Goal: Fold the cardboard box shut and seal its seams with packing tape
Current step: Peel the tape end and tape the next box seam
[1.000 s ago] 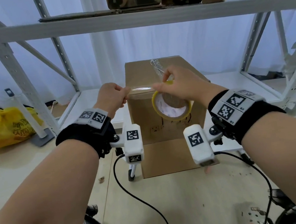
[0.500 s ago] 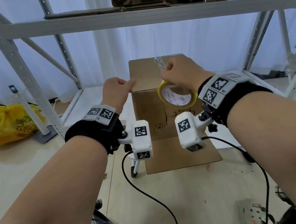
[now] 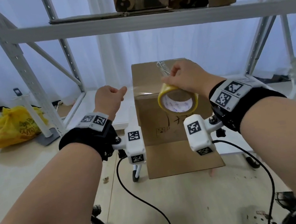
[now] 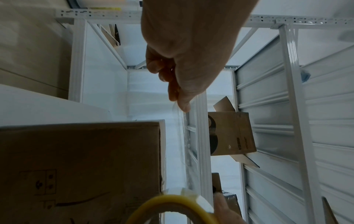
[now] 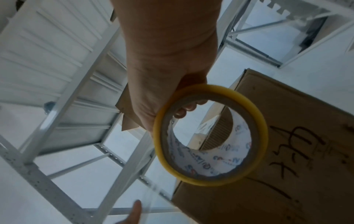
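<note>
**Stretching tape across the box's near top edge**

Standing upright on the low white shelf (image 3: 122,115) of the metal rack (image 3: 28,76): the cardboard box (image 3: 165,128), top flaps folded down, near bottom flap splayed on the floor. Gripping the yellow tape roll (image 3: 178,100) with the right hand (image 3: 186,79), fingers hooked through the core, just in front of the box's upper near face. Pinching the clear tape strip (image 4: 182,136) between thumb and fingertips of the left hand (image 3: 110,100), just left of the box's top corner. Running taut from roll to pinch. Lying far left on the floor: a yellow bag (image 3: 9,126).
</note>
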`<state>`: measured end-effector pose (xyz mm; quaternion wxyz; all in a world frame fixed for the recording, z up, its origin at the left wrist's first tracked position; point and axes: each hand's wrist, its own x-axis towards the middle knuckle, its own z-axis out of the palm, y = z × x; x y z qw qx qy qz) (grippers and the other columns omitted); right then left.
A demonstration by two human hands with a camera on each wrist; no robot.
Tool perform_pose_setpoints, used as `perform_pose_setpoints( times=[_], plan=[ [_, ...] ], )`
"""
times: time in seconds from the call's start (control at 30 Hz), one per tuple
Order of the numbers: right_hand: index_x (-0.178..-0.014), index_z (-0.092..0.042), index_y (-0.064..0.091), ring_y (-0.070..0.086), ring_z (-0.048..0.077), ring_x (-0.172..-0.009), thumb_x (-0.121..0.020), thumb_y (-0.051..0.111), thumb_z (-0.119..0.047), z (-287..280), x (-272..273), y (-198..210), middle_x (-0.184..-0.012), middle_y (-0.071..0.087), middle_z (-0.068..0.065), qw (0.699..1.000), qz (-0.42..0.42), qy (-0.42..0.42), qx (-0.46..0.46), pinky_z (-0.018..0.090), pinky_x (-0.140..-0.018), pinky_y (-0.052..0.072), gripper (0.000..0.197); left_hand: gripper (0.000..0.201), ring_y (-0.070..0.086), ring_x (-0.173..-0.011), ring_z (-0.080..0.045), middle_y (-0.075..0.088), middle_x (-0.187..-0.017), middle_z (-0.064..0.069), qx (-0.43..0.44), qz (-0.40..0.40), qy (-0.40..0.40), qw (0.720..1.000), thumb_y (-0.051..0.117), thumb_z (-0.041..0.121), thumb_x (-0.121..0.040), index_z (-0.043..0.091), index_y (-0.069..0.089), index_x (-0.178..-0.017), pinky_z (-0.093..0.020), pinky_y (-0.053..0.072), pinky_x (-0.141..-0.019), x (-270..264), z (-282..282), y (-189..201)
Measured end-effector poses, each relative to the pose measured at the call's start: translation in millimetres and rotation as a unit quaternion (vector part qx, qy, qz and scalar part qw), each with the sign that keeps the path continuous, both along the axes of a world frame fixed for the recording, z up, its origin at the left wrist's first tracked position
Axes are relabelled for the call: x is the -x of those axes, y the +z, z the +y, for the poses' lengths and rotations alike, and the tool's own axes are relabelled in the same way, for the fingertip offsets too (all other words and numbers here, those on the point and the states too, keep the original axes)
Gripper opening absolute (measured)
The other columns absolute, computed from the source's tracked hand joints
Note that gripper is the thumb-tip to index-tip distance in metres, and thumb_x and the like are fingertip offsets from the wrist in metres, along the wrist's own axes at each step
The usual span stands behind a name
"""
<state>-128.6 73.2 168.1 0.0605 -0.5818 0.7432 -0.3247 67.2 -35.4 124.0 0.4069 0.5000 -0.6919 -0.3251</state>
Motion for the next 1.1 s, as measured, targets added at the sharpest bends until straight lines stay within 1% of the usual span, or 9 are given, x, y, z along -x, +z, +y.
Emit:
perform_pose_setpoints(
  times=[0.1, 0.23, 0.43, 0.57, 0.73, 0.83, 0.9, 1.03, 1.1],
  plan=[
    [-0.086, -0.018, 0.057, 0.052, 0.007, -0.075, -0.084, 0.066, -0.042, 1, -3, 4, -0.085, 0.056, -0.005, 1.000, -0.005, 0.017, 0.003, 0.022, -0.064, 0.041, 0.026, 0.028, 0.047, -0.059, -0.010, 0.058, -0.071, 0.002, -0.016, -0.017, 0.008, 1.000, 0.058, 0.033, -0.091, 0.007, 0.059, -0.082, -0.024, 0.037, -0.054, -2, -1, -3],
    [-0.081, -0.022, 0.056, 0.056, 0.012, -0.080, -0.082, 0.067, -0.045, -4, -4, 0, -0.086, 0.059, -0.005, 0.992, 0.118, -0.011, -0.036, 0.023, -0.058, 0.034, 0.025, 0.030, 0.047, -0.058, -0.010, 0.057, -0.068, 0.000, -0.013, -0.036, 0.015, 0.999, 0.059, 0.032, -0.090, 0.009, 0.056, -0.072, -0.028, 0.039, -0.065, -2, -2, -9],
    [-0.086, -0.021, 0.058, 0.057, 0.015, -0.085, -0.084, 0.065, -0.044, -12, -11, 15, -0.091, 0.060, -0.004, 0.981, 0.187, -0.017, -0.050, 0.027, -0.065, 0.038, 0.024, 0.029, 0.049, -0.062, -0.008, 0.058, -0.069, 0.003, -0.025, -0.022, 0.013, 0.999, 0.060, 0.035, -0.089, 0.008, 0.058, -0.078, -0.029, 0.040, -0.071, -5, -7, -19],
    [-0.074, -0.020, 0.064, 0.059, 0.010, -0.072, -0.076, 0.068, -0.056, -20, -7, 25, -0.074, 0.062, -0.007, 0.993, 0.107, 0.004, -0.044, 0.028, -0.065, 0.045, 0.037, 0.034, 0.049, -0.064, -0.009, 0.058, -0.070, 0.003, -0.033, 0.042, 0.025, 0.998, 0.063, 0.039, -0.087, 0.005, 0.059, -0.084, -0.028, 0.038, -0.069, -8, -11, -16],
    [-0.101, -0.016, 0.070, 0.054, 0.015, -0.087, -0.089, 0.062, -0.028, -21, -12, 28, -0.095, 0.058, -0.003, 0.991, 0.075, 0.035, -0.104, 0.031, -0.077, 0.042, 0.019, 0.031, 0.049, -0.064, -0.009, 0.058, -0.071, 0.003, -0.028, 0.037, 0.014, 0.999, 0.061, 0.038, -0.088, 0.010, 0.057, -0.078, -0.029, 0.040, -0.071, -5, -9, -13],
    [-0.076, 0.000, 0.063, 0.043, 0.018, -0.067, -0.091, 0.049, -0.017, -23, -20, 30, -0.075, 0.049, 0.006, 0.993, 0.063, 0.012, -0.103, 0.028, -0.062, 0.035, 0.027, 0.032, 0.048, -0.060, -0.009, 0.058, -0.069, 0.004, -0.022, 0.044, 0.007, 0.999, 0.061, 0.040, -0.088, 0.012, 0.056, -0.072, -0.029, 0.041, -0.069, 0, -6, -13],
    [-0.057, -0.008, 0.040, 0.032, 0.017, -0.052, -0.092, 0.048, -0.019, -23, -24, 32, -0.059, 0.035, 0.004, 0.996, 0.043, -0.014, -0.077, 0.025, -0.051, 0.028, 0.037, 0.033, 0.046, -0.058, -0.010, 0.059, -0.070, 0.004, -0.027, 0.053, 0.003, 0.998, 0.061, 0.042, -0.088, 0.012, 0.056, -0.075, -0.029, 0.040, -0.064, 3, -4, -13],
    [-0.050, -0.016, 0.035, 0.031, 0.013, -0.044, -0.086, 0.060, -0.049, -20, -24, 30, -0.048, 0.032, -0.002, 0.992, 0.089, 0.015, -0.087, 0.026, -0.051, 0.029, 0.055, 0.034, 0.045, -0.056, -0.009, 0.059, -0.070, 0.004, -0.029, 0.063, -0.002, 0.998, 0.061, 0.043, -0.088, 0.011, 0.057, -0.078, -0.025, 0.038, -0.060, 2, -3, -11],
    [-0.052, -0.015, 0.037, 0.033, 0.015, -0.047, -0.085, 0.060, -0.053, -20, -19, 28, -0.051, 0.033, -0.001, 0.988, 0.112, 0.016, -0.106, 0.026, -0.053, 0.029, 0.056, 0.035, 0.045, -0.055, -0.009, 0.058, -0.068, 0.005, -0.026, 0.065, -0.007, 0.998, 0.061, 0.042, -0.088, 0.008, 0.059, -0.081, -0.025, 0.037, -0.057, 2, -1, -10]
  ],
)
